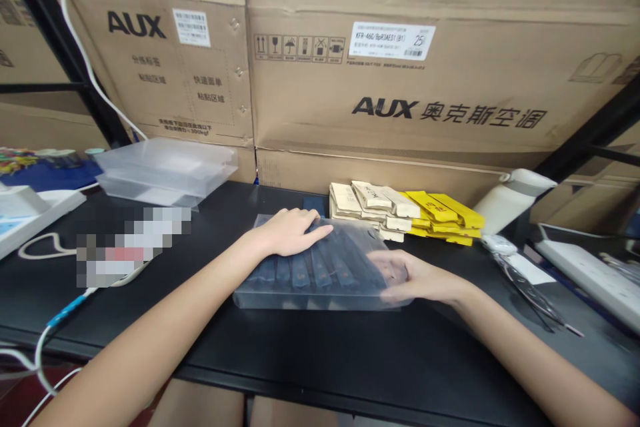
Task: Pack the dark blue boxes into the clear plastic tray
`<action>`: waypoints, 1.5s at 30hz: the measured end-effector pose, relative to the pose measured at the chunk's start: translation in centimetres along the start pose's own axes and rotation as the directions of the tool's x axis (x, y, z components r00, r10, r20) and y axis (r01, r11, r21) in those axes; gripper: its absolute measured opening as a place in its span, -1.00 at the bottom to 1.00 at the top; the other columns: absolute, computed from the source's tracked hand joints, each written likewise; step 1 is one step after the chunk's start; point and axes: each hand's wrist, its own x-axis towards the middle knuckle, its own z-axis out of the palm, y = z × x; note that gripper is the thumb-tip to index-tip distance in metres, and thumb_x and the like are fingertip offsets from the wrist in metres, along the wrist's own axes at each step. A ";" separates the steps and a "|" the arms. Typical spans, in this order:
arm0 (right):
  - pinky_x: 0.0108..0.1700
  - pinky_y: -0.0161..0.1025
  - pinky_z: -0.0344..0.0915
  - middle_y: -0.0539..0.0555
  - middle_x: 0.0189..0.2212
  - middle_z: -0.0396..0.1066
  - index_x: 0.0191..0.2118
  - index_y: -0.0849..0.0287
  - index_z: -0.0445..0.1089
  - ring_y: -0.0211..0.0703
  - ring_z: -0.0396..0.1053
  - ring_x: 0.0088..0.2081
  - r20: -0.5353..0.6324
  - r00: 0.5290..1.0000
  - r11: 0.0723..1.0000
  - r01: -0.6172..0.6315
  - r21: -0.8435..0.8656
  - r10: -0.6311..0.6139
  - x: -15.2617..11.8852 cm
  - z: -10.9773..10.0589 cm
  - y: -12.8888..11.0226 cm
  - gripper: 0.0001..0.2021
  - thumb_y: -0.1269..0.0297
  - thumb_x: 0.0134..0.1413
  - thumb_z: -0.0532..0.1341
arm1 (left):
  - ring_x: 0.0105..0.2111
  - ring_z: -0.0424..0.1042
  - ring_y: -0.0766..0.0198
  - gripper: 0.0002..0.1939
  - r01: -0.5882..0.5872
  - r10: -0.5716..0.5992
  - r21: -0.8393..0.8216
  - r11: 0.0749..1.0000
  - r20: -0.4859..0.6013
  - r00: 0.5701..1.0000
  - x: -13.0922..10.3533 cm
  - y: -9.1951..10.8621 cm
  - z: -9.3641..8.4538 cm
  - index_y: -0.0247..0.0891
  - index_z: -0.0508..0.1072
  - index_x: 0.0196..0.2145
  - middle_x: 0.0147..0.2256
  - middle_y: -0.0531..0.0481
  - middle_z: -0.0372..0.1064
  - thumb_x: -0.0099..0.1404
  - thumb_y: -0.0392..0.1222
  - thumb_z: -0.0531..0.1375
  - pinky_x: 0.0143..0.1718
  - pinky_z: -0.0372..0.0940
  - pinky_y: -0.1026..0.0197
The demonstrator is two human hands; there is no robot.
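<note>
A translucent plastic box [310, 300] lies on the black table in front of me. Through its lid show several dark blue packets [313, 267] in a row. My left hand [293, 230] rests flat on the top of the box, fingers extended and thumb apart. At the box's right end, my right hand [405, 277] grips the side, thumb below and fingers above. Its fingertips look hazy through the plastic, so I cannot tell exactly how far they reach inside.
Behind the box are cream packets [373, 203] and yellow packets [445, 213]. A white bottle [515, 200], glasses [530, 287] and a power strip [595, 273] are at right. Clear plastic boxes [165, 170] stand at back left. Large cardboard cartons [400, 80] wall off the rear.
</note>
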 end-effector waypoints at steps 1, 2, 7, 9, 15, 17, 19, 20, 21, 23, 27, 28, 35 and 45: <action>-0.08 -0.15 0.47 0.10 -0.05 0.51 0.13 0.04 0.40 -0.06 0.48 -0.13 0.003 1.000 1.000 0.001 -0.002 -0.001 0.0 0.0 0.0 -0.28 0.13 -0.27 0.49 | -0.13 0.45 -0.07 -0.42 0.001 -0.001 0.004 1.000 -0.004 1.000 0.0 0.0 0.0 -0.23 0.37 -0.15 -0.18 -0.19 0.49 0.40 0.26 -0.22 -0.11 0.23 -0.02; -0.09 -0.15 0.47 0.09 -0.05 0.51 0.13 0.04 0.40 -0.06 0.48 -0.13 0.008 1.000 1.000 0.001 -0.004 -0.001 0.0 0.0 0.0 -0.28 0.13 -0.26 0.49 | -0.13 0.45 -0.06 -0.43 0.001 -0.001 0.009 1.000 -0.006 1.000 0.0 0.0 0.0 -0.23 0.36 -0.15 -0.18 -0.19 0.49 0.40 0.25 -0.22 -0.11 0.23 -0.02; -0.09 -0.17 0.47 0.09 -0.04 0.50 0.12 0.03 0.41 -0.07 0.48 -0.13 0.018 1.000 1.000 0.002 0.003 -0.002 0.0 0.0 0.1 -0.32 0.15 -0.23 0.48 | -0.12 0.46 -0.06 -0.44 -0.006 0.006 0.036 0.999 -0.013 1.000 -0.1 0.1 0.0 -0.23 0.35 -0.12 -0.16 -0.20 0.49 0.42 0.22 -0.22 -0.10 0.24 -0.03; -0.08 -0.16 0.47 0.09 -0.04 0.50 0.12 0.03 0.40 -0.07 0.48 -0.13 0.014 1.000 1.000 0.004 0.011 -0.004 0.0 0.0 0.2 -0.32 0.15 -0.22 0.48 | -0.14 0.47 -0.04 -0.46 -0.008 0.009 0.040 0.999 -0.028 1.000 -0.2 0.1 0.1 -0.23 0.36 -0.12 -0.17 -0.18 0.50 0.42 0.22 -0.20 -0.11 0.24 -0.01; -0.05 -0.11 0.46 0.10 -0.02 0.49 0.11 0.05 0.41 -0.04 0.48 -0.10 0.026 1.000 1.000 0.000 0.019 -0.001 0.1 0.2 0.0 -0.34 0.10 -0.21 0.47 | -0.14 0.47 -0.02 -0.46 -0.004 0.005 0.033 0.999 -0.043 0.999 -0.3 0.1 0.2 -0.21 0.36 -0.13 -0.18 -0.14 0.50 0.43 0.21 -0.21 -0.12 0.25 0.01; -0.03 -0.10 0.46 0.10 -0.03 0.49 0.08 0.05 0.43 -0.02 0.47 -0.09 0.004 1.000 1.000 -0.007 0.009 0.007 0.0 0.3 -0.3 -0.34 0.08 -0.23 0.48 | -0.13 0.47 -0.02 -0.46 -0.011 0.013 0.033 0.999 -0.046 0.999 -0.3 0.1 0.2 -0.21 0.36 -0.12 -0.18 -0.14 0.50 0.44 0.19 -0.22 -0.11 0.24 0.00; -0.03 -0.08 0.46 0.11 -0.03 0.49 0.06 0.06 0.45 0.00 0.47 -0.09 -0.026 0.999 1.000 -0.020 -0.003 0.020 0.0 0.4 -0.4 -0.33 0.05 -0.27 0.49 | -0.13 0.46 -0.04 -0.46 -0.010 0.012 0.033 0.999 -0.052 0.999 -0.3 0.1 0.2 -0.22 0.37 -0.12 -0.18 -0.16 0.49 0.44 0.18 -0.23 -0.10 0.24 -0.03; -0.02 -0.08 0.46 0.11 -0.03 0.49 0.06 0.06 0.45 0.01 0.47 -0.09 -0.036 0.999 1.000 -0.028 -0.007 0.027 0.0 0.4 -0.5 -0.32 0.04 -0.29 0.49 | -0.14 0.46 -0.06 -0.46 -0.004 0.006 0.034 0.999 -0.054 0.999 -0.3 0.1 0.2 -0.23 0.38 -0.13 -0.18 -0.18 0.49 0.44 0.18 -0.22 -0.10 0.24 -0.04; -0.02 -0.07 0.46 0.11 -0.03 0.49 0.05 0.07 0.45 0.01 0.47 -0.09 -0.044 0.999 0.999 -0.032 -0.010 0.032 0.0 0.4 -0.5 -0.32 0.03 -0.30 0.49 | -0.14 0.46 -0.08 -0.45 0.005 -0.003 0.035 0.999 -0.055 0.998 -0.2 0.1 0.2 -0.24 0.38 -0.14 -0.18 -0.19 0.49 0.44 0.18 -0.22 -0.10 0.24 -0.06; -0.01 -0.06 0.45 0.12 -0.02 0.48 0.05 0.09 0.45 0.02 0.47 -0.08 -0.047 0.998 0.999 -0.040 -0.014 0.039 0.0 0.4 -0.3 -0.32 0.01 -0.29 0.49 | -0.14 0.46 -0.09 -0.44 0.031 -0.029 0.044 0.999 -0.054 0.998 -0.3 0.2 0.2 -0.26 0.38 -0.16 -0.19 -0.21 0.49 0.43 0.19 -0.22 -0.08 0.23 -0.08; 0.02 -0.02 0.43 0.17 0.01 0.45 0.08 0.12 0.40 0.04 0.45 -0.06 -0.092 0.994 0.998 -0.059 -0.034 0.055 0.0 0.1 0.4 -0.26 0.02 -0.31 0.49 | -0.10 0.45 -0.10 -0.42 0.087 -0.084 0.075 0.993 -0.051 0.995 -0.4 0.3 0.2 -0.27 0.38 -0.16 -0.15 -0.23 0.48 0.43 0.21 -0.23 -0.04 0.21 -0.10; 0.03 -0.01 0.42 0.18 0.02 0.44 0.09 0.13 0.38 0.04 0.44 -0.05 -0.107 0.992 0.997 -0.063 -0.038 0.058 0.0 0.1 0.6 -0.24 0.02 -0.32 0.50 | -0.09 0.45 -0.11 -0.41 0.102 -0.098 0.080 0.992 -0.052 0.994 -0.4 0.3 0.2 -0.28 0.38 -0.15 -0.14 -0.24 0.48 0.43 0.21 -0.23 -0.03 0.21 -0.11; 0.09 0.04 0.37 0.18 0.04 0.42 0.10 0.15 0.37 0.08 0.42 -0.01 -0.130 0.988 0.995 -0.086 -0.060 0.077 0.0 0.2 0.7 -0.24 0.02 -0.31 0.49 | -0.07 0.43 -0.14 -0.41 0.199 -0.192 0.094 0.976 -0.075 0.978 -0.4 0.5 0.2 -0.30 0.41 -0.15 -0.12 -0.28 0.48 0.41 0.19 -0.21 0.00 0.19 -0.16; 0.13 0.08 0.33 0.19 -0.01 0.44 0.09 0.19 0.40 0.11 0.41 0.01 -0.222 0.972 0.985 -0.108 -0.133 0.076 0.1 0.0 1.2 -0.22 -0.04 -0.34 0.47 | 0.05 0.36 -0.12 -0.30 0.330 -0.326 0.140 0.934 -0.051 0.944 -0.4 0.8 0.2 -0.35 0.42 -0.03 0.00 -0.32 0.40 0.39 0.22 -0.26 0.08 0.16 -0.12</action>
